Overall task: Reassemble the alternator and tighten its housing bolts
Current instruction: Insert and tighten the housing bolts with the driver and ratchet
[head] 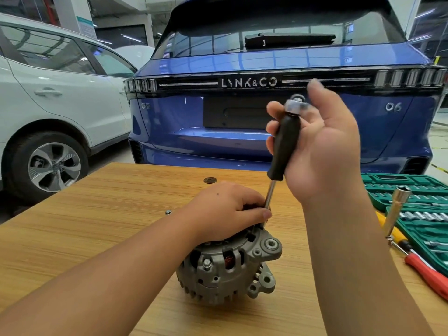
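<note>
A grey alternator [230, 265] stands on the wooden table [97, 226], its finned housing and mounting ears facing me. My left hand [228, 209] rests on top of it, fingers curled over the upper rim beside the driver's shaft. My right hand [320, 141] grips the black handle of a driver [283, 146] held nearly upright, its metal shaft running down to the alternator's top edge. A bolt head shows on the housing front [206, 264]. A loose bolt [168, 212] lies on the table to the left.
A green socket set case [412, 202] lies open at the right, with a red-handled tool [429, 275] and a long socket [397, 209] next to it. A blue car [242, 69] stands just beyond the table; a white car [48, 93] is at the left.
</note>
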